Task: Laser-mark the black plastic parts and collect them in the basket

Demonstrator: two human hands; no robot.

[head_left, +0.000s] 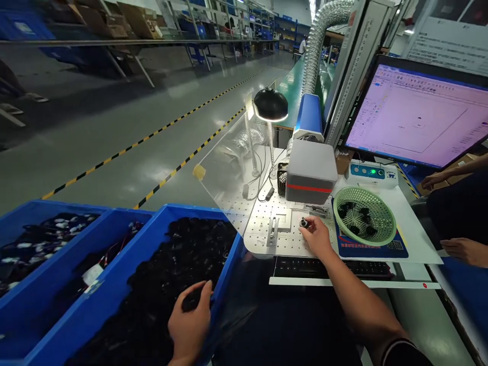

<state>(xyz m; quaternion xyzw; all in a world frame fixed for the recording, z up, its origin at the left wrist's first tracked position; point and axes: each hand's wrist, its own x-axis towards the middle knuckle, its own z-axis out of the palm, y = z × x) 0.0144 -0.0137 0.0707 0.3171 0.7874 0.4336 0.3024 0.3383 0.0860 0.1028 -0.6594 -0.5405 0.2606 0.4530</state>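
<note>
My right hand (317, 235) is closed, thumb and fingertips pinching a small black round part (304, 222) with a light-coloured top. It is just above the perforated metal plate (255, 239), to the right of a square fixture (283, 219). Low over the blue bin (229, 262), my left hand (190, 320) is curled, thumb and fingers meeting in a ring. Something dark shows inside that ring, but I cannot tell it from the heap of black parts (179, 259) behind.
A grey machine head (310, 170) overhangs the plate. To the right are a green basket (389, 223) with several black parts, a control box (371, 174) and a monitor (415, 112). A black lamp (270, 104) stands behind, a keyboard (301, 267) in front. Another person's hand (467, 251) is at the right.
</note>
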